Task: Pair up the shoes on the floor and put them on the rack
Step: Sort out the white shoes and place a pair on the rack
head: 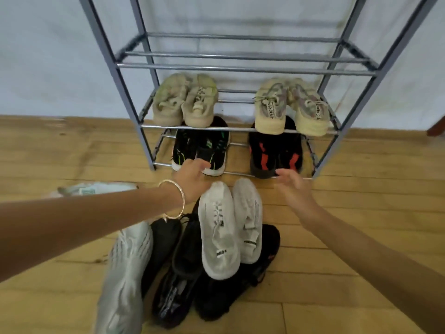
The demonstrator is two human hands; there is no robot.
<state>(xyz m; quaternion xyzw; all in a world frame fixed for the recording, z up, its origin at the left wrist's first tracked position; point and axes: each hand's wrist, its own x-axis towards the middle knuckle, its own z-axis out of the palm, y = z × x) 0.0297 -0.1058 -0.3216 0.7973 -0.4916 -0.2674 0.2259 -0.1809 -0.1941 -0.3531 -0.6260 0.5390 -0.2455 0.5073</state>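
From the head view, the metal rack [243,68] stands at 12 o'clock against a pale wall. Its middle shelf carries two beige pairs, one at 11 o'clock [185,100] and one at 1 o'clock [291,107]. The bottom shelf holds a black-and-green pair [201,145] and, to its right, a black-and-red pair [274,150]. The left hand [192,179], a bracelet [179,196] on its wrist, reaches to the heel of the black-and-green pair; whether its fingers grasp it I cannot tell. The right hand [292,186] hovers just before the black-and-red heels, fingers relaxed and holding nothing. On the wooden floor [361,213] a white pair [219,227] lies at the centre across a heap of black shoes [183,273] at 6 o'clock. A silver-grey shoe [125,273] lies at 7 o'clock and a pale shoe [94,189] at 9 o'clock.
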